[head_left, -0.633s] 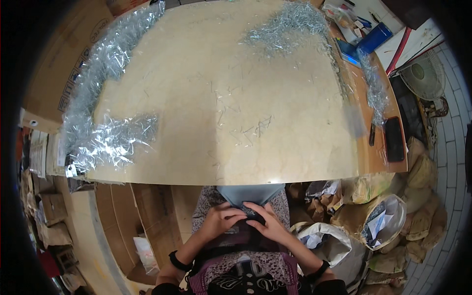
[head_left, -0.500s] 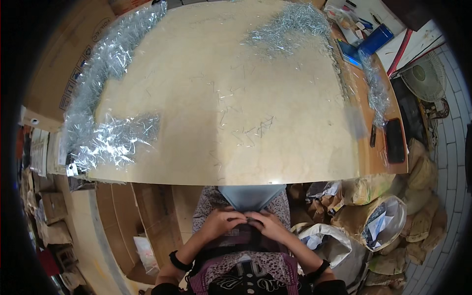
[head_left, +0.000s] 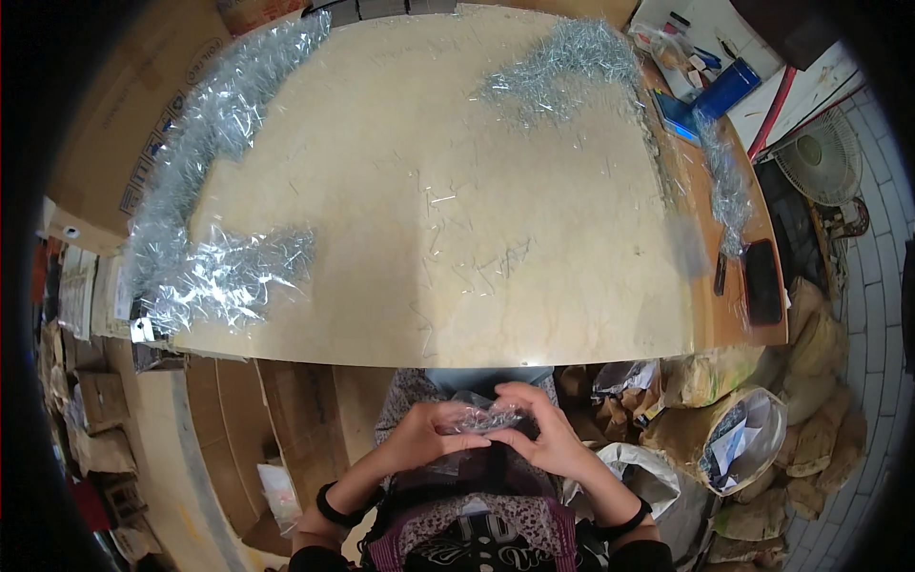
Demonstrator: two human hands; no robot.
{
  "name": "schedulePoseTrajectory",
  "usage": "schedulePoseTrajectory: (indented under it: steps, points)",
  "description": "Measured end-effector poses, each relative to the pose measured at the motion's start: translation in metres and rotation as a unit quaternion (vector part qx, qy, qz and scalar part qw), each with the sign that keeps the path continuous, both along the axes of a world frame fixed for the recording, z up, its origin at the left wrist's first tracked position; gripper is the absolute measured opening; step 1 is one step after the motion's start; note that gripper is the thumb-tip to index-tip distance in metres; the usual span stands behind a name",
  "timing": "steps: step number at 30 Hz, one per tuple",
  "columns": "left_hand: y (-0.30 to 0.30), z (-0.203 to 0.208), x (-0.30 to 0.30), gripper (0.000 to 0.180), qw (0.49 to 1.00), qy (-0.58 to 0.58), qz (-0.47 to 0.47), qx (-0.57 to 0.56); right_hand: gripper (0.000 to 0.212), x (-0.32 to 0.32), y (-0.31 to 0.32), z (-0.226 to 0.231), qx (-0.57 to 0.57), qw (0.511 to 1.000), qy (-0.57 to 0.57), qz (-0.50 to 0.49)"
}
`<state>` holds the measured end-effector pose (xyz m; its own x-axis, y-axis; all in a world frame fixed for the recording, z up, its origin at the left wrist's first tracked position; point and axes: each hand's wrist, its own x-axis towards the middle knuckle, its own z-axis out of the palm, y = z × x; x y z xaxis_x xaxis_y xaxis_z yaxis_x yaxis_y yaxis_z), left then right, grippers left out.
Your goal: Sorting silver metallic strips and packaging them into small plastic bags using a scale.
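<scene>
Just below the table's front edge, over my lap, my left hand point(head_left: 421, 437) and my right hand point(head_left: 551, 434) hold a small clear plastic bag point(head_left: 475, 418) between them. Shiny thin metal pieces seem to lie inside it. My fingers and thumbs close on it from both sides. Behind the bag, a blue-grey tray point(head_left: 488, 377) shows partly under the table edge; the rest is hidden. On the pale table point(head_left: 362, 191) in front, a few thin bent wire pieces point(head_left: 491, 267) lie scattered. A heap of similar loose wires point(head_left: 572, 67) sits at the far right.
Clear bags of silvery wires point(head_left: 214, 143) pile along the table's left side. On the right ledge lie a dark phone point(head_left: 762, 281), a small blue scale point(head_left: 675, 116) and a blue box point(head_left: 726, 88). Sacks point(head_left: 729, 439) stand at the lower right, a carton point(head_left: 305, 429) lower left.
The clear bag has come into view between my hands, which have risen slightly and moved apart around it. The tray is now more hidden under the table edge.
</scene>
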<state>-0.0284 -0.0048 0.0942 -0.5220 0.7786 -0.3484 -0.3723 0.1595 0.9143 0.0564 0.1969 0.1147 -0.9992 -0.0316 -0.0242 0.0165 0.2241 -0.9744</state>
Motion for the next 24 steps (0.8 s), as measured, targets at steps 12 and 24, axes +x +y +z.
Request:
schedulePoseTrajectory:
  steps: [12, 24]
  points:
    - [0.007, -0.001, -0.013, 0.030, 0.997, 0.079, 0.014, 0.001, 0.029, -0.037, 0.014, 0.029, 0.091, 0.992, 0.085, 0.007]
    - [0.018, 0.008, -0.012, 0.036, 0.993, -0.014, 0.074, 0.093, 0.016, -0.040, 0.014, 0.036, 0.045, 0.994, 0.080, -0.063]
